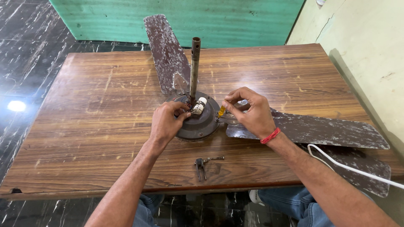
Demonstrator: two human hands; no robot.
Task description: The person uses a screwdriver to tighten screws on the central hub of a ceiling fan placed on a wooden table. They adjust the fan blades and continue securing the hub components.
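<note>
At frame centre on the desk (105,126), the left hand (166,122) pinches a small white part (198,106) on the fan motor (202,124); the right hand (250,111) fingers grasp an orange-handled screwdriver (221,111) just right of it

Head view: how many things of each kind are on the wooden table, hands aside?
Fan motor hub with upright rod: 1
Fan blades: 3 (far, right, near right edge)
White cylindrical part: 1
Amber-handled tool: 1
Loose metal bracket: 1
White cable: 1
Total: 8
</note>
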